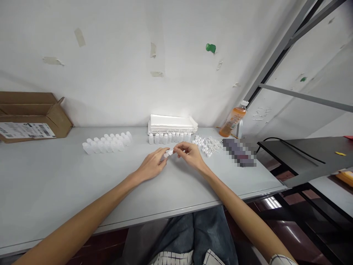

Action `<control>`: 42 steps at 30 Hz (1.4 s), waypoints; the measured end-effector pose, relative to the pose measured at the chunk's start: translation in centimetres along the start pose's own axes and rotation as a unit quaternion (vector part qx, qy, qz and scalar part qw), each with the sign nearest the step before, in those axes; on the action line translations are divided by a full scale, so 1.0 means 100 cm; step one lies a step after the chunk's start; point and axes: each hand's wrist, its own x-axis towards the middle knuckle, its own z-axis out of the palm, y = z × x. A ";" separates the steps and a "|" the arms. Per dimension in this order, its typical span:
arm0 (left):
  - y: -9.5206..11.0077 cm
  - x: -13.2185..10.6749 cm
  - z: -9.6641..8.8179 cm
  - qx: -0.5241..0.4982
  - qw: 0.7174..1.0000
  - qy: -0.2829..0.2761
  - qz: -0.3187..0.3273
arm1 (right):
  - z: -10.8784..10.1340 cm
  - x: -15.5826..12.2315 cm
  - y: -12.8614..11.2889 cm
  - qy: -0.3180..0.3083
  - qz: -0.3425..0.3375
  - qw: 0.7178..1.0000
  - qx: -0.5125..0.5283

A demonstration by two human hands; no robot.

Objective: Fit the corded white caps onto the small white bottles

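My left hand (153, 163) is closed around a small white plastic bottle (164, 156), held tilted just above the table with its top toward the right. Thumb and fingers of my right hand (189, 154) are pinched at a small white cap (170, 152) on the bottle's top; the fingers partly hide it. Behind my hands stands a row of small white capped bottles (165, 138). Right of my right hand lie loose white caps (206, 151) and a heap of thin white plastic pieces (215, 144).
Small translucent bottles (107, 143) stand in rows at left, near an open cardboard box (30, 116). A stack of white trays (172, 123) rests against the wall. An orange drink bottle (233, 120) leans at the right, behind a blurred dark object (239, 151).
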 end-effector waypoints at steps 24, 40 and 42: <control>0.004 0.002 -0.002 -0.002 1.000 -0.020 0.001 | 0.005 -0.007 0.008 -0.083 0.015 0.996 0.029; 0.008 -0.005 0.002 0.052 0.999 0.005 -0.003 | 0.010 -0.011 0.004 -0.108 0.000 0.991 -0.082; 0.007 -0.005 0.003 0.055 0.998 0.000 0.008 | 0.011 -0.011 0.005 -0.106 -0.010 0.988 -0.109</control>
